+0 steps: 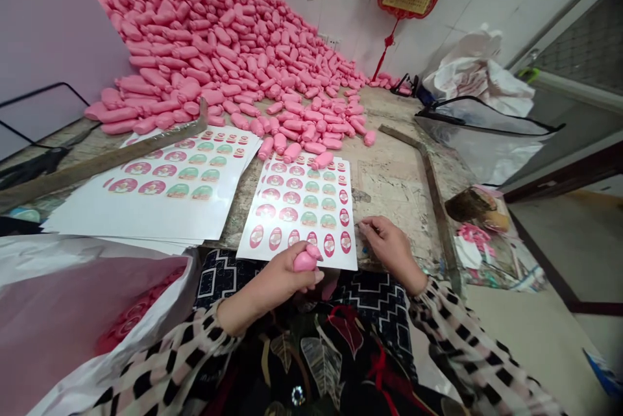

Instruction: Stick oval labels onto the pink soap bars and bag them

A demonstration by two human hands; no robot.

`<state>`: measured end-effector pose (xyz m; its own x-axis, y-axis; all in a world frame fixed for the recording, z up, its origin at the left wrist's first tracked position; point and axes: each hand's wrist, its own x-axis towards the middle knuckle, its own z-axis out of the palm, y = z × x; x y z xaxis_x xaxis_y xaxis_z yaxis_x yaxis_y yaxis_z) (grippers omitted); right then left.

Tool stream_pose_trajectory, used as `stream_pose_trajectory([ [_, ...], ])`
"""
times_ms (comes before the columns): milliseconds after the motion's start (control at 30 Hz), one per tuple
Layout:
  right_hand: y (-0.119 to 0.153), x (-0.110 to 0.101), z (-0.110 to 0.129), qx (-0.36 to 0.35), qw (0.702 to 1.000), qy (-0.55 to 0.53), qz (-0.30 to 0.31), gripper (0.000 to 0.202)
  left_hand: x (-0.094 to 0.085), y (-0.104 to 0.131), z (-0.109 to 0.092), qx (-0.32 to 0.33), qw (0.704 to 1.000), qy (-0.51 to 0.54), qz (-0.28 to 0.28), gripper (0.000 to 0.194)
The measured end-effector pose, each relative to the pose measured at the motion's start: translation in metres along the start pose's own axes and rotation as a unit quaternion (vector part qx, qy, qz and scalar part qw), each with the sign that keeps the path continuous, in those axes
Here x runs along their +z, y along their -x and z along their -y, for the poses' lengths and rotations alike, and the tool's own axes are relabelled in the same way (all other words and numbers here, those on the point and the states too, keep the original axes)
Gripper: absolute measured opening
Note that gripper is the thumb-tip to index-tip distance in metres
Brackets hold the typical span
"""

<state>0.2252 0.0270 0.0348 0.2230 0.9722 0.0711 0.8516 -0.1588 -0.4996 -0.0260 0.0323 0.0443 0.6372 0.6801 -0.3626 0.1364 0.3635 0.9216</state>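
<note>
My left hand (pixel 287 274) is wrapped round a small pink bottle-shaped piece (pixel 305 261), just past the front edge of a sticker sheet (pixel 250 254). Rows of pink and green oval and domed stickers cover that sheet. My right hand (pixel 388 248) is at the sheet's right edge, thumb and forefinger pinched together over the worn table (pixel 389 189); what they hold, if anything, is too small to make out. Several pink pieces lie on the sheet's far edge.
A large heap of pink pieces (pixel 214 33) rises against the wall. More sticker sheets (pixel 146 211) lie at the left under a wooden strip (pixel 97 166). A white bag (pixel 29 260) stands front left, and a wooden strip (pixel 433 189) edges the table's right side.
</note>
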Motion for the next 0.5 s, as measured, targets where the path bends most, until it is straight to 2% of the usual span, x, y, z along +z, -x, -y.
stream_pose_trajectory([
  [67, -0.01, 0.001, 0.0, -0.002, 0.999, 0.051, -0.017, 0.023, 0.001, -0.012, -0.007, 0.068, 0.986, -0.142, -0.051, 0.021],
  [100, -0.014, 0.002, 0.003, -0.003, 0.997, 0.07, -0.024, 0.023, 0.003, -0.018, -0.011, 0.101, 0.965, -0.23, -0.071, 0.019],
  [167, -0.023, 0.005, 0.007, -0.007, 0.995, 0.098, -0.022, 0.022, 0.006, -0.032, -0.019, 0.149, 0.906, -0.387, -0.084, 0.015],
  [233, -0.028, 0.008, 0.009, -0.013, 0.993, 0.118, -0.019, 0.023, 0.008, -0.045, -0.026, 0.171, 0.858, -0.479, -0.072, 0.011],
  [267, -0.03, 0.009, 0.009, -0.018, 0.992, 0.125, -0.017, 0.023, 0.009, -0.052, -0.028, 0.176, 0.845, -0.5, -0.062, 0.009],
  [367, -0.034, 0.008, 0.006, -0.027, 0.991, 0.129, -0.016, 0.023, 0.01, -0.07, -0.031, 0.177, 0.831, -0.525, -0.045, 0.015],
  [500, -0.046, 0.006, 0.009, -0.017, 0.99, 0.137, -0.038, 0.024, 0.006, -0.095, -0.034, 0.162, 0.815, -0.554, -0.057, 0.029],
])
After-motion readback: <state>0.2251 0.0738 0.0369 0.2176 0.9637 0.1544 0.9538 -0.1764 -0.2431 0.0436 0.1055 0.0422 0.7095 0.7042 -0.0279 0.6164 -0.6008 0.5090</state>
